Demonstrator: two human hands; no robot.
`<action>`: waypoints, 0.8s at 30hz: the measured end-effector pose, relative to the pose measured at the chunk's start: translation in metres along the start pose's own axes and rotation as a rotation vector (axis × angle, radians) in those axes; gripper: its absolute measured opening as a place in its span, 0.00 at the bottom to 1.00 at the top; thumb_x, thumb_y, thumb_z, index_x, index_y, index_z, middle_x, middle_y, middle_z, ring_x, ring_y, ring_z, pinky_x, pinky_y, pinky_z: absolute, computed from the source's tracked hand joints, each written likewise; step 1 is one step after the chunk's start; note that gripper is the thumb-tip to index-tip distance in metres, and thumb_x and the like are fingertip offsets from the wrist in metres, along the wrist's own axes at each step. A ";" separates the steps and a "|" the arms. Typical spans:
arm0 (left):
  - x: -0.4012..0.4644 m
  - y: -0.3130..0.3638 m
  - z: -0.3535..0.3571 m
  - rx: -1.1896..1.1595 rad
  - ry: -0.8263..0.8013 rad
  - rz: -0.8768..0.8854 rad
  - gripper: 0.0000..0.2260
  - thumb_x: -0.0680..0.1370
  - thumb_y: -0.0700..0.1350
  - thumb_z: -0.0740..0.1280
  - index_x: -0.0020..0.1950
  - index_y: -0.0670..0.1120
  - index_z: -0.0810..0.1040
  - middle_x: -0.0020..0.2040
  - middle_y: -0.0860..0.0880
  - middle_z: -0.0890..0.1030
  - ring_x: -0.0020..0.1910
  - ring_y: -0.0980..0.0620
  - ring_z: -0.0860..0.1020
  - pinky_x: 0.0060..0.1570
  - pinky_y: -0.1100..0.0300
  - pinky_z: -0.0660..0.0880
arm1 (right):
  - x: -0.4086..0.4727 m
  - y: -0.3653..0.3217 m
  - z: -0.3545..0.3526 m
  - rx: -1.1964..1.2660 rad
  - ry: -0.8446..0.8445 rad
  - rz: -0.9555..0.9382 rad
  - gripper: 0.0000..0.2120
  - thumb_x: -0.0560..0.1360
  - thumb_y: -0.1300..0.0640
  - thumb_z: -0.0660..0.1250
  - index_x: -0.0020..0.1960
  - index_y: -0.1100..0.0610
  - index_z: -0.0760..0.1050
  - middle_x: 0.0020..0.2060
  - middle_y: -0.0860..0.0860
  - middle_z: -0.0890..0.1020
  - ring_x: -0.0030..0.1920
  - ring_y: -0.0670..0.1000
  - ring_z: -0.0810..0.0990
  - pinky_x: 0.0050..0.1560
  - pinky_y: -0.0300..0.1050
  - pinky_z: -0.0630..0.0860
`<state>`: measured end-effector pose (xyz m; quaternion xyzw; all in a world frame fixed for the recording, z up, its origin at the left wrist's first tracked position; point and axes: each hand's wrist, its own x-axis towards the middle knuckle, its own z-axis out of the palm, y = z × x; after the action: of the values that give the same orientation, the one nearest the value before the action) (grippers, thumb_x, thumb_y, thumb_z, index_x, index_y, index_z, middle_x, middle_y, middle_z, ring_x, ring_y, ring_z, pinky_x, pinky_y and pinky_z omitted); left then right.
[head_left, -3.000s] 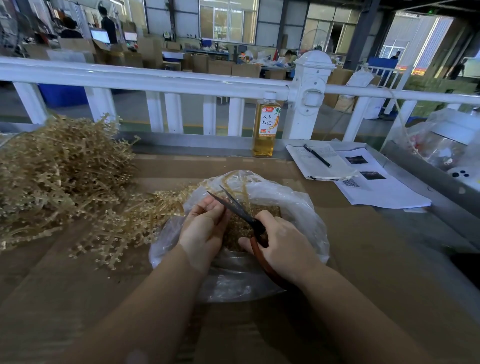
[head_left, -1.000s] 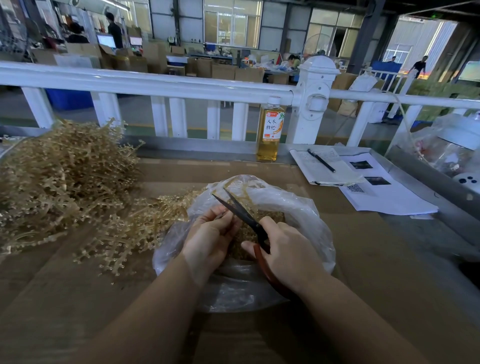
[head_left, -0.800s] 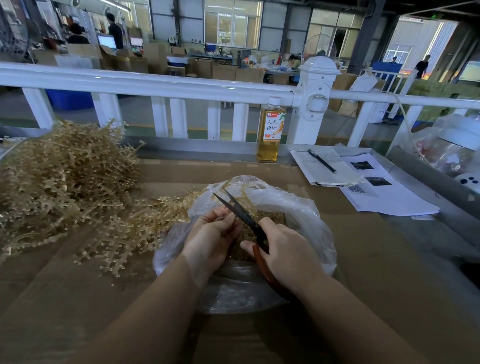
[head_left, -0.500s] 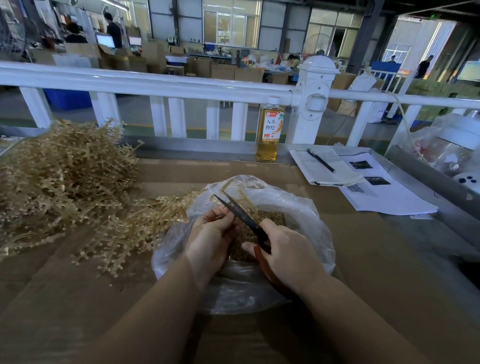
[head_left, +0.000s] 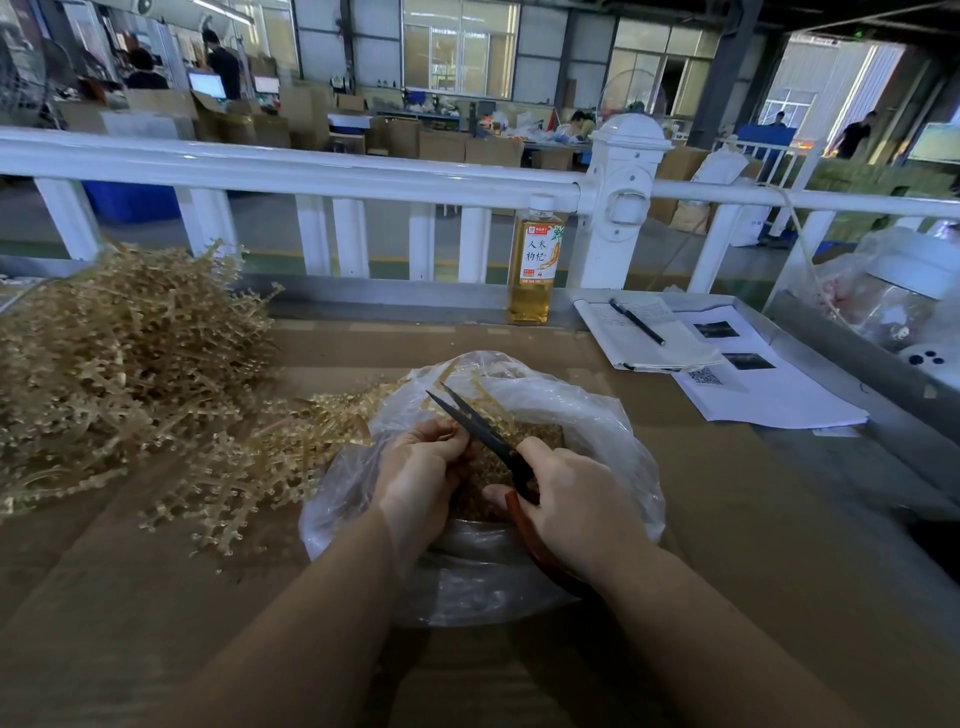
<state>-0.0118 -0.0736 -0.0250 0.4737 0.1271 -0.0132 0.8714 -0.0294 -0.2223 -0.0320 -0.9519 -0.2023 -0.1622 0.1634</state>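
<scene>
My right hand (head_left: 574, 499) grips red-handled scissors (head_left: 480, 428) whose dark blades are slightly parted and point up-left. My left hand (head_left: 423, 465) pinches a thin beige plastic sprig (head_left: 457, 374) at the blades, fingers curled. Both hands hover over an open clear plastic bag (head_left: 597, 415) holding small cut beige pieces (head_left: 540, 434). A big heap of beige branched sprigs (head_left: 119, 358) lies on the left of the cardboard-covered table (head_left: 727, 519), trailing toward the bag.
A bottle of amber drink (head_left: 535, 260) stands at the table's back edge by a white railing (head_left: 311, 171). A notebook with a pen (head_left: 636, 322) and printed sheets (head_left: 763, 389) lie at the back right. Plastic-wrapped goods (head_left: 893, 296) sit at the far right.
The scissor blades have closed a little against the sprig; both hands stay over the bag in nearly the same place.
</scene>
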 end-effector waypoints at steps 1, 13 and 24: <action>0.000 0.000 0.000 0.001 0.005 -0.001 0.11 0.77 0.28 0.59 0.40 0.41 0.74 0.38 0.43 0.78 0.35 0.49 0.76 0.40 0.59 0.76 | 0.000 0.000 0.000 -0.003 0.002 -0.003 0.23 0.75 0.34 0.57 0.58 0.51 0.71 0.44 0.49 0.80 0.44 0.50 0.78 0.44 0.41 0.73; 0.001 0.001 -0.001 0.016 -0.017 -0.008 0.11 0.77 0.29 0.60 0.40 0.40 0.76 0.38 0.43 0.80 0.35 0.50 0.79 0.40 0.60 0.78 | 0.000 0.001 -0.002 0.006 -0.033 0.019 0.20 0.75 0.35 0.58 0.54 0.50 0.70 0.38 0.45 0.72 0.38 0.46 0.69 0.36 0.38 0.61; 0.003 -0.002 -0.006 -0.067 -0.096 0.019 0.13 0.76 0.27 0.59 0.54 0.41 0.74 0.47 0.39 0.81 0.43 0.45 0.81 0.44 0.55 0.81 | 0.004 0.002 -0.002 0.172 -0.022 0.127 0.19 0.74 0.35 0.61 0.52 0.50 0.72 0.39 0.46 0.80 0.42 0.47 0.79 0.43 0.43 0.75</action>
<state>-0.0104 -0.0698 -0.0300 0.4441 0.0809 -0.0236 0.8920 -0.0260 -0.2231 -0.0293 -0.9469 -0.1566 -0.1232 0.2525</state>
